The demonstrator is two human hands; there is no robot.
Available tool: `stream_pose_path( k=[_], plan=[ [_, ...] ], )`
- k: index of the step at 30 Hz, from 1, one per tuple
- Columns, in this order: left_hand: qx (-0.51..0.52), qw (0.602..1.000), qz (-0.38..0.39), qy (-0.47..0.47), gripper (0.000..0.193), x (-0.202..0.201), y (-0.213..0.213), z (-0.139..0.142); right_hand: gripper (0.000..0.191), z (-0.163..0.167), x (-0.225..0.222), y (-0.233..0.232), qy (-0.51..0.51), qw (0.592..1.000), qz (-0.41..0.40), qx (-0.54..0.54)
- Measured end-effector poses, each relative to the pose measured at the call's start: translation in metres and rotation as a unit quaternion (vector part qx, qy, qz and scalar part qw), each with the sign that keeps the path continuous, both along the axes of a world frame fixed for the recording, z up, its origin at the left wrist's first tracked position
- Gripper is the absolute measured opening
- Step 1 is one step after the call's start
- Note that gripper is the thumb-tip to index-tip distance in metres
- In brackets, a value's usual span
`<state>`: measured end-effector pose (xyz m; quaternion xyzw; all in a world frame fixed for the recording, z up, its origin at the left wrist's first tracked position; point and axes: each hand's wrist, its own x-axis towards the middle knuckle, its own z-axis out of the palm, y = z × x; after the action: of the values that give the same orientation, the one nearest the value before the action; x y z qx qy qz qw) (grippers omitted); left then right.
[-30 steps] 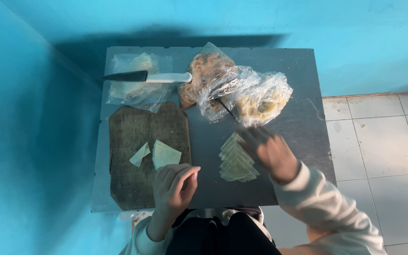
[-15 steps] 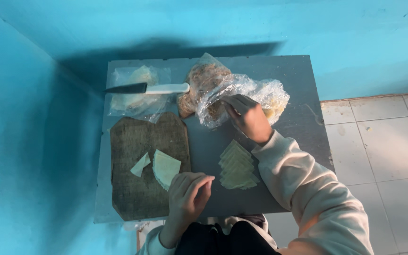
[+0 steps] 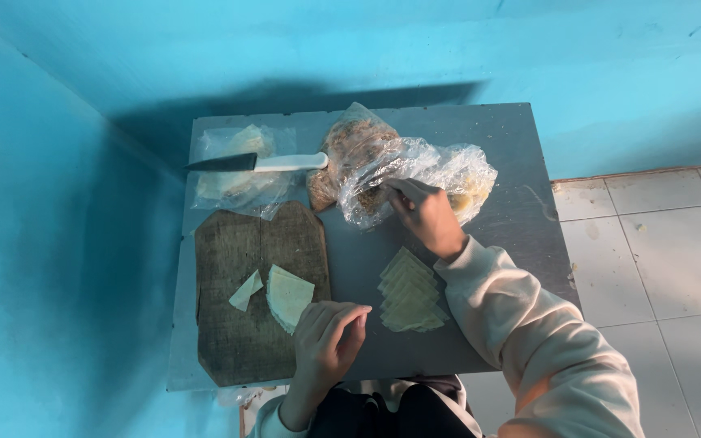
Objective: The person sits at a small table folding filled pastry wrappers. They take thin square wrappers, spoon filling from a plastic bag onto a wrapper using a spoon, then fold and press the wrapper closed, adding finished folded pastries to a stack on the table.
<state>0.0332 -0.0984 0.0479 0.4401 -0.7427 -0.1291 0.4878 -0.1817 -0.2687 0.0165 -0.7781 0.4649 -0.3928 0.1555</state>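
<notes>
My right hand (image 3: 425, 216) reaches into the crumpled clear plastic bag (image 3: 456, 169) of pale food at the back of the grey table (image 3: 521, 235); its fingers pinch the plastic or something inside, which I cannot make out. My left hand (image 3: 328, 337) rests near the table's front edge, fingers loosely curled and empty, beside a folded pale pastry sheet (image 3: 289, 297) and a small triangular scrap (image 3: 246, 291) on the worn wooden board (image 3: 237, 341). A fanned stack of pale triangular pastry pieces (image 3: 410, 294) lies between my hands.
A white-handled knife (image 3: 260, 162) lies across another clear bag (image 3: 237, 188) at the back left. A second bag with brownish contents (image 3: 346, 146) sits behind. Blue walls close in on the left and back; tiled floor (image 3: 667, 251) lies to the right.
My right hand moved from the pastry stack up to the plastic bag and now digs into it. My left hand has stayed near the board, shifting slightly right.
</notes>
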Motion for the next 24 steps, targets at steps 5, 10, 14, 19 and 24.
stream_pose_path(
  k=[5,10,14,19,24],
  plan=[
    [-0.008,1.0,-0.004,0.0,0.02,0.001,0.002,0.003,0.02,-0.007,-0.002,-0.002,-0.108,0.991,-0.001,0.085],
    [-0.018,1.0,-0.013,0.007,0.021,0.003,0.002,0.004,0.022,-0.01,-0.001,-0.003,-0.114,0.989,-0.03,0.089],
    [-0.019,1.0,-0.012,-0.001,0.021,0.002,0.002,0.004,0.02,-0.01,0.001,-0.004,-0.149,0.98,-0.021,0.131],
    [-0.019,1.0,-0.014,0.005,0.02,0.003,0.003,0.003,0.022,-0.013,0.002,-0.005,-0.15,0.982,-0.029,0.11],
    [-0.016,1.0,-0.013,0.004,0.02,0.003,0.003,0.002,0.021,-0.012,0.003,-0.006,-0.153,0.982,-0.037,0.102]
  ],
)
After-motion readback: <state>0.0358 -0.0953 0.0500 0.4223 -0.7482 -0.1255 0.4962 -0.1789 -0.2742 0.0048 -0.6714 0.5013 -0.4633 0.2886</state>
